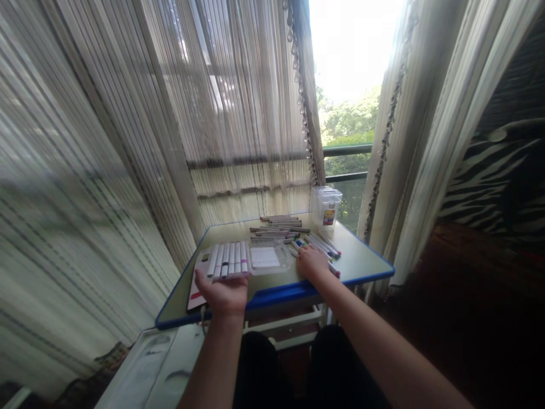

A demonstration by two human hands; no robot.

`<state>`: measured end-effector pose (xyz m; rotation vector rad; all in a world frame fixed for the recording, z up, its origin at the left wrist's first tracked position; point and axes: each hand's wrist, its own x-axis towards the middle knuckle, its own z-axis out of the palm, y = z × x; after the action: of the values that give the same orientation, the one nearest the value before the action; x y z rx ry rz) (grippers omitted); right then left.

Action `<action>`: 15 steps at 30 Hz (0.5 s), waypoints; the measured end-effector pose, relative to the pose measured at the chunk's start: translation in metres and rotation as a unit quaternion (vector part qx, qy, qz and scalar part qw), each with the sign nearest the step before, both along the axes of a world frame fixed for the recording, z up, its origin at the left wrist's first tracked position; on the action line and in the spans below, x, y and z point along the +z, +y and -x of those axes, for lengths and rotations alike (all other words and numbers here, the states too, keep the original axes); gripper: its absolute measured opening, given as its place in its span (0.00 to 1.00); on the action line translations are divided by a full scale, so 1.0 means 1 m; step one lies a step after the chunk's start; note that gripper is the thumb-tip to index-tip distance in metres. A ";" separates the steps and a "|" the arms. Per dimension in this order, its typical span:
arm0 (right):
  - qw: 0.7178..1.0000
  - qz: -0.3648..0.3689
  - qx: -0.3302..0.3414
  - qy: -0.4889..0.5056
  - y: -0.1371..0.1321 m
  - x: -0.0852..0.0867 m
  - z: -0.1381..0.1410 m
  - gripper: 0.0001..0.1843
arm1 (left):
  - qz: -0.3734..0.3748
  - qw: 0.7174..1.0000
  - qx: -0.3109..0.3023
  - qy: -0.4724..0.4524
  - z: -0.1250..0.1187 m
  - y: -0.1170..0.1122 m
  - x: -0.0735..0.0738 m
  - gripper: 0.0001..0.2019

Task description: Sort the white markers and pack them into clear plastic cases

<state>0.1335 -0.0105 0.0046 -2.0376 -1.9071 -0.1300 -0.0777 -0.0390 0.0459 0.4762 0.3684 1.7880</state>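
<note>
My left hand (223,291) supports a clear plastic marker case (208,248) from below, its thumb at the case's left side. Several white markers (232,258) stand side by side in the left half of the case. The open lid (264,257) extends to the right with a white panel inside. My right hand (313,261) is down among loose markers (326,244) on the right of the table. Its fingers are bent around a marker near blue and green caps; the hand's back partly hides the grip.
The small table (357,258) has a blue edge. Thin pens (279,230) lie behind the case. A clear plastic bin (327,207) stands at the back right. Beneath the case is a pinkish booklet (196,298). A white cabinet (149,363) is at lower left, with curtains (247,113) behind.
</note>
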 end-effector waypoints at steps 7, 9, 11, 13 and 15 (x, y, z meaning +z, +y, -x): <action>1.000 0.019 0.010 -0.007 -0.003 0.008 -0.018 0.19 | 0.137 0.990 0.002 0.043 -0.014 0.004 -0.006 0.24; 1.000 0.017 0.005 -0.007 -0.004 0.009 -0.022 0.19 | 0.175 0.984 0.005 0.045 -0.013 0.008 -0.009 0.21; 1.000 0.008 0.000 -0.005 -0.003 0.008 -0.025 0.19 | 0.197 0.979 0.023 0.050 -0.009 0.013 -0.011 0.19; 1.000 -0.001 0.002 -0.003 -0.002 0.006 -0.026 0.18 | 0.186 0.979 0.039 0.069 -0.003 0.017 -0.015 0.18; 1.000 -0.008 0.003 -0.004 -0.001 0.005 -0.026 0.18 | 0.169 0.978 0.055 0.107 0.004 0.020 -0.021 0.16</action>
<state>0.1596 -0.0111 0.0099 -2.0227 -1.9113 -0.1525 -0.0814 -0.0188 0.0253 0.4121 0.8479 1.7379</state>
